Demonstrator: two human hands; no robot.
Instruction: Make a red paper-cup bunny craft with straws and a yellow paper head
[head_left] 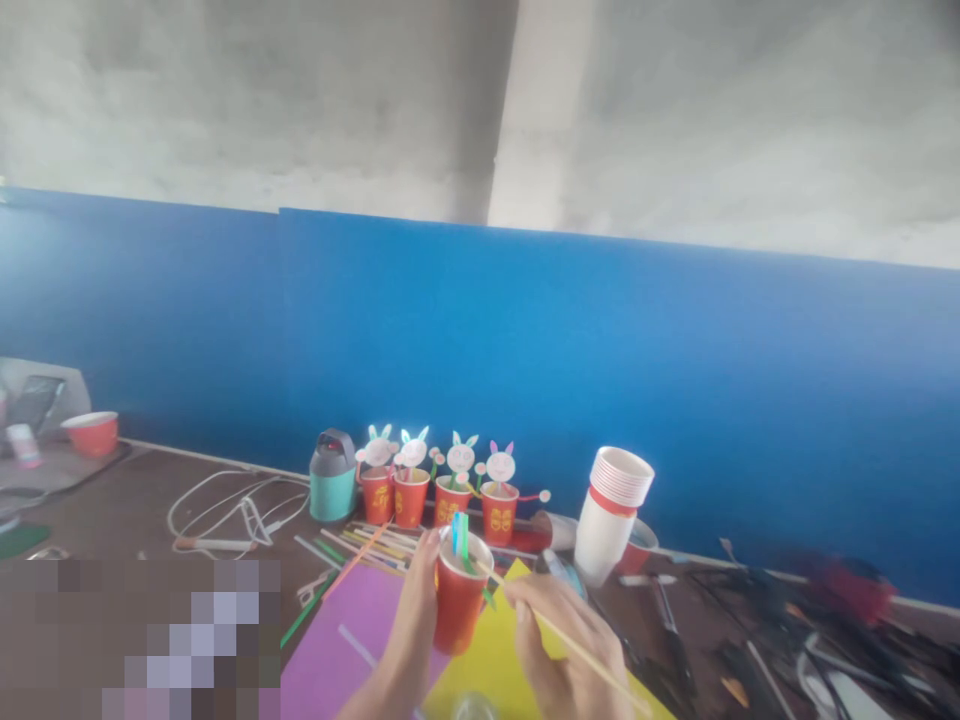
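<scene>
A red paper cup point(457, 608) with a pale rim stands over the coloured paper, and my left hand point(407, 622) is closed around its left side. Blue and green strips point(460, 537) rise out of the cup, and a green piece sticks out low on its right. My right hand point(566, 625) pinches a thin wooden stick point(592, 662) whose far end reaches the cup's rim. Whether the tip touches the strips is too blurred to tell. Purple paper point(352, 625) and yellow paper point(480, 680) lie beneath my hands.
Several red cups with rabbit-faced figures point(500, 465) line the blue partition point(480, 330). Left of them stand a teal container point(332, 490) and a white cable point(225, 480). Thin coloured sticks point(379, 548) lie in front. A tall paper-cup stack point(604, 530) and dark clutter point(750, 610) occupy the right.
</scene>
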